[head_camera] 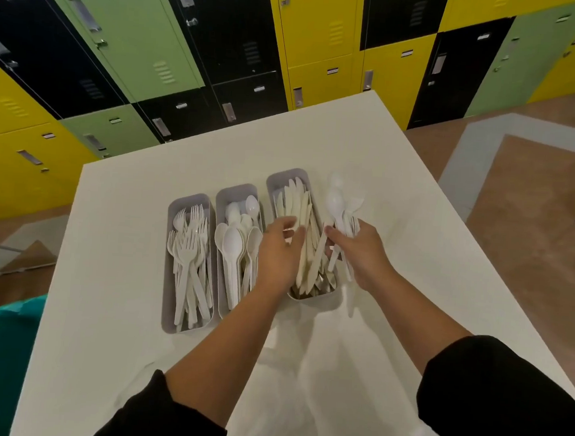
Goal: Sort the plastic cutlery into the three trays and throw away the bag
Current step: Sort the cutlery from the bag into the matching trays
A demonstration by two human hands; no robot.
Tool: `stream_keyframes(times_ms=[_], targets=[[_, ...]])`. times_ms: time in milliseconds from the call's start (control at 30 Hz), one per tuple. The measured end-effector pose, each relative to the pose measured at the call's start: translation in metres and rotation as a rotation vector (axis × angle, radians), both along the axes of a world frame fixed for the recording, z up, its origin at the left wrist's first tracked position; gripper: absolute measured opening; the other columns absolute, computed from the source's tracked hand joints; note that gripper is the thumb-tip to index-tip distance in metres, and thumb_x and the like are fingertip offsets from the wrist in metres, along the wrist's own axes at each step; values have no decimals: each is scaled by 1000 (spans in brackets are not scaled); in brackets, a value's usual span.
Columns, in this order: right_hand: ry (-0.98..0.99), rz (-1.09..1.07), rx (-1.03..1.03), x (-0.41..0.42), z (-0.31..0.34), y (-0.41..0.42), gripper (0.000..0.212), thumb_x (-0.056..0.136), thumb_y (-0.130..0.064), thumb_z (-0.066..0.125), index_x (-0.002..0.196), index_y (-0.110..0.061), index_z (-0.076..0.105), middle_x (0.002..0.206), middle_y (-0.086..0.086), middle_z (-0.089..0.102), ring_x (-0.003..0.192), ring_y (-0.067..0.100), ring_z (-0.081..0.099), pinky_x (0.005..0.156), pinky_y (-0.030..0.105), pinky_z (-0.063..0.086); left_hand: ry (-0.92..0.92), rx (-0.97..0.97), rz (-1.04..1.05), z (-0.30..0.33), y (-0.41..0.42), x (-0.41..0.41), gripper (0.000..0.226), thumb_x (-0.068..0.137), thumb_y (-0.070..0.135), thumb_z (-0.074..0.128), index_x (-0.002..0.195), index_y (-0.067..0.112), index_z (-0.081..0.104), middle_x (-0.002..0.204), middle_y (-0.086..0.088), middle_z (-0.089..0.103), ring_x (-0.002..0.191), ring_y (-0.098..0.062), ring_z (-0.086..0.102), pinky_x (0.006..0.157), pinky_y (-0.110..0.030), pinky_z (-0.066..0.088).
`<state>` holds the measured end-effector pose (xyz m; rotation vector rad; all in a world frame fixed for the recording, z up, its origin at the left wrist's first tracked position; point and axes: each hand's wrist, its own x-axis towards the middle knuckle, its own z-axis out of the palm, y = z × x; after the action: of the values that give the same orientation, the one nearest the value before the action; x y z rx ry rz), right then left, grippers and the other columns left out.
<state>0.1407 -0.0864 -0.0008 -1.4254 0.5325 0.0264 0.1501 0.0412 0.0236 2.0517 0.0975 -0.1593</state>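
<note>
Head view: your right hand (358, 253) grips a bunch of spoons and forks (342, 218) beside the knife tray (283, 180); your left hand (278, 251) hovers over it, fingers loosely curled, pinching nothing clearly visible.

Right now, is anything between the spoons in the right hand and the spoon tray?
Yes. The knife tray sits between the right hand's bunch of spoons and the middle spoon tray, and the left hand hovers over the gap between those two trays. The bunch would have to pass over both.
</note>
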Motion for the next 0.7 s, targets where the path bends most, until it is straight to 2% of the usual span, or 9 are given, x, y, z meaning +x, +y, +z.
stream_keyframes(times_ms=[67,133,200,300,367,467,567,633,700], targets=[[18,15,-69,-1,0,3,12,85,-14,66,96,-12,63,84,7,67,75,23,66,71,34,56,60,84,-209,0,-3,-3,27,96,28,50,118,14,57,105,5,63,98,-11,58,77,-13,44],[26,27,-93,-2,1,7,19,86,-17,65,103,-11,64,89,8,69,81,23,67,71,29,54,117,153,-301,-5,-5,-4,25,96,29,49,113,13,57,98,-1,67,87,-17,62,77,-28,52],[5,34,-69,-3,3,9,16,87,-19,63,100,-11,65,86,9,71,79,24,69,71,30,56,142,67,-205,-10,-6,-4,21,97,20,46,106,5,57,85,-8,65,68,-18,61,74,-41,55],[-42,10,-76,0,5,1,9,88,-14,60,94,-9,65,76,5,68,62,18,64,61,28,55,212,-109,33,-12,-6,1,16,97,7,39,104,6,54,73,-1,57,49,-8,52,57,-25,51],[-47,-45,-175,4,2,-11,11,88,-13,59,95,-6,64,74,2,64,54,14,56,55,27,51,210,-149,107,-11,-7,5,16,98,7,40,109,11,51,77,1,56,59,-10,52,66,-26,49],[-38,-137,-414,9,-8,-38,14,90,-19,57,90,-5,59,75,6,57,59,17,50,51,20,43,152,-21,65,-9,-10,8,30,97,9,43,126,8,48,106,-4,59,89,-15,56,78,-23,44],[32,-210,-605,13,-24,-68,18,84,-12,63,94,2,60,93,14,65,83,29,60,72,31,46,130,42,35,-11,-11,7,45,96,8,45,141,8,37,132,-6,48,120,-18,49,92,-21,35],[131,-213,-703,15,-30,-84,31,80,-13,68,103,6,57,109,20,63,98,36,60,85,37,45,123,87,9,-13,-12,6,49,97,9,45,144,9,33,133,-6,44,123,-17,45,95,-22,33],[251,-191,-781,17,-30,-95,42,81,-16,69,111,8,52,118,24,53,106,38,54,88,37,42,128,122,-18,-15,-12,5,50,97,11,45,145,10,30,144,-8,38,132,-19,40,102,-24,31]])
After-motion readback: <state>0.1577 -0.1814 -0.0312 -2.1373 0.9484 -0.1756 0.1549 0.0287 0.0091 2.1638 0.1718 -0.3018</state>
